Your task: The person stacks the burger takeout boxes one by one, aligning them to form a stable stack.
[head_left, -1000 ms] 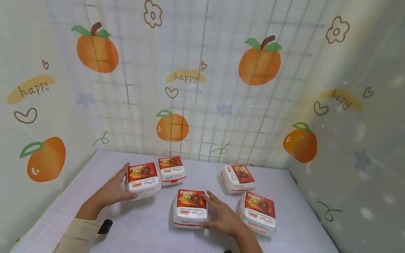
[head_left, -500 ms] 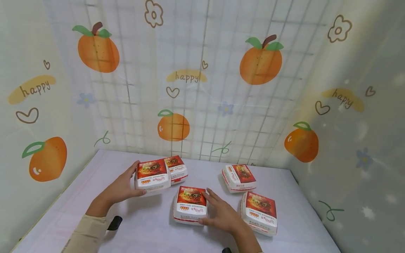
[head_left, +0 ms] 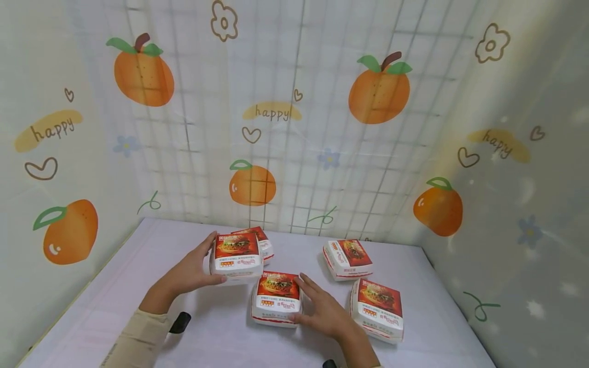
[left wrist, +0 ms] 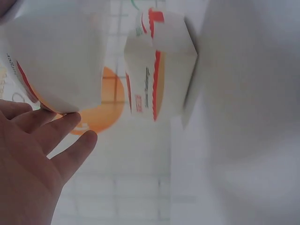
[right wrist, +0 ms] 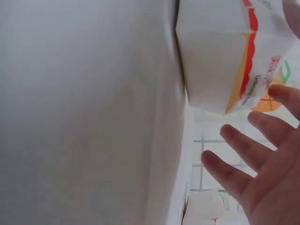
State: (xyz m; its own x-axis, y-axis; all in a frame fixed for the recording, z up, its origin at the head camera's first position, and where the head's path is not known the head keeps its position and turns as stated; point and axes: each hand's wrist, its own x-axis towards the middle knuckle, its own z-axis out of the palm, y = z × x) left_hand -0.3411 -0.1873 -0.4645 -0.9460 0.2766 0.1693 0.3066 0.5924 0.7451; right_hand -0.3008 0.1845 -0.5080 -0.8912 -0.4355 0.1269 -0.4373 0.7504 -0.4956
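My left hand grips a white burger box with a red burger picture on its lid, thumb at the front and fingers along the left and far side. In the left wrist view this burger box hangs above the table. It partly covers a second burger box behind it. At the front centre, my right hand holds the right side of another burger box, which sits on the table, between thumb and index finger. The other right fingers are spread apart from it in the right wrist view.
Two more burger boxes stand on the right: one farther back and one nearer, close beside my right hand. The white tabletop meets a curtain printed with oranges at the back and sides.
My left hand has carried its burger box to the right, now in front of the rear left one. The front-centre box shifted slightly away from me under my right hand, then stayed.
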